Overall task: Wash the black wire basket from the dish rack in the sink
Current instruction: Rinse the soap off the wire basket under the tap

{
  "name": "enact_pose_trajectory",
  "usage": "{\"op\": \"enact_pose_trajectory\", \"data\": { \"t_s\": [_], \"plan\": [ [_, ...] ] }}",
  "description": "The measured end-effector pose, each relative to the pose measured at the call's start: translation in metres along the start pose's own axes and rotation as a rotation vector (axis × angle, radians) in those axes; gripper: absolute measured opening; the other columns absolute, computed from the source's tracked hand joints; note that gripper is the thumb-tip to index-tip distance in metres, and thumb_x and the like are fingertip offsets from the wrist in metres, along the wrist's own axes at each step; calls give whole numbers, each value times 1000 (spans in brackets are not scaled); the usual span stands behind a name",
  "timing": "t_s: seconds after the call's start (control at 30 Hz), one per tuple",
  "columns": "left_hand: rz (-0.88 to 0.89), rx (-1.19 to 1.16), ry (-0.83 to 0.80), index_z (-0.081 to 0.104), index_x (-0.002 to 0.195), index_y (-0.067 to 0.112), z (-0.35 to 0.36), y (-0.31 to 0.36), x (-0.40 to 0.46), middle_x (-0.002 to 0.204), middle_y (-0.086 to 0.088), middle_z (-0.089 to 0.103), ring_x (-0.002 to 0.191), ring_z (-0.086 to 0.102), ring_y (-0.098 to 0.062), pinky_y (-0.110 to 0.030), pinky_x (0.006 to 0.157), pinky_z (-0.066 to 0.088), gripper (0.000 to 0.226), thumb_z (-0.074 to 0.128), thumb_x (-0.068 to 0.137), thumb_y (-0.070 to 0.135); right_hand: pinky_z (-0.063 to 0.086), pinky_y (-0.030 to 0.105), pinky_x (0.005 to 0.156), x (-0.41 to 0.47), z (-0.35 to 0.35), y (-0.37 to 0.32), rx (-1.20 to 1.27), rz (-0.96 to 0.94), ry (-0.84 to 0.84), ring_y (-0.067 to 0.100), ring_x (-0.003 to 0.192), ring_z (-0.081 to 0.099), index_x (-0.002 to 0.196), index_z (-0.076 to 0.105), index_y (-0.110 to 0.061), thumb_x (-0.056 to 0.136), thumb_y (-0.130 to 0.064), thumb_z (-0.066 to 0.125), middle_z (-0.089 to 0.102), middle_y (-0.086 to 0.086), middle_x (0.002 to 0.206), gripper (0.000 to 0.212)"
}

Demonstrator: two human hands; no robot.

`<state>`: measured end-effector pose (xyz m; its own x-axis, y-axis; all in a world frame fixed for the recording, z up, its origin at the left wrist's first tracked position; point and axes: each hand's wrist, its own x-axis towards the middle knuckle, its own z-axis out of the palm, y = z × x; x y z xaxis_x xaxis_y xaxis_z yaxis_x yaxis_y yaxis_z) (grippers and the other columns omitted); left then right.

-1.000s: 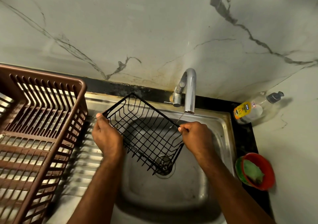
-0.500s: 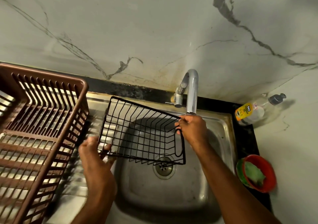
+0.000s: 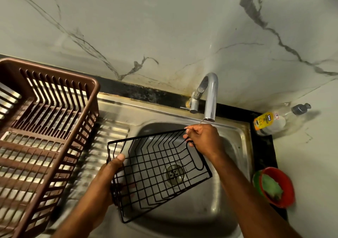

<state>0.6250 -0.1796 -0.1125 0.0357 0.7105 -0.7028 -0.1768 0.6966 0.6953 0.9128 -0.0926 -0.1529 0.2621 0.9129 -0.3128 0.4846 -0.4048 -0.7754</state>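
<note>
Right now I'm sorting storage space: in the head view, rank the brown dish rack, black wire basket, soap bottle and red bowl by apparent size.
1. brown dish rack, partly cropped
2. black wire basket
3. soap bottle and red bowl: look alike, unranked

Brown dish rack cut off at left edge; left hand fingers hidden behind basket.

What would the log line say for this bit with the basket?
step: rinsing | left hand grips black wire basket | right hand holds its far rim | over sink | under tap
</note>
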Motion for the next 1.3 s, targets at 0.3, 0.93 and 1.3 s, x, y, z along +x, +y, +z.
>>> {"op": "enact_pose_trajectory", "data": {
  "t_s": [0.3,0.93,1.3],
  "plan": [
    [211,-103,195,63,106,10,21,-10,13,103,-12,78,82,75,-48,-55,82,59,51,64,70,46,52,23,71,-13,4,-7,-317,-71,230,11,72,67,95,79,-16,96,-32,67,77,-2,83,20],
    [263,-245,319,62,103,20,39,-2,24,113,-14,75,90,72,-50,-61,87,56,38,58,75,46,46,17,57,-31,2,2,-326,26,259,6,63,64,93,79,-19,94,-33,69,74,-5,75,17],
    [540,-181,338,49,114,28,78,-23,-5,100,2,65,86,67,0,-33,85,51,64,71,58,50,55,21,49,-3,29,-14,619,436,287,20,64,73,90,70,-4,91,-9,72,76,13,80,5]
  ]
}}
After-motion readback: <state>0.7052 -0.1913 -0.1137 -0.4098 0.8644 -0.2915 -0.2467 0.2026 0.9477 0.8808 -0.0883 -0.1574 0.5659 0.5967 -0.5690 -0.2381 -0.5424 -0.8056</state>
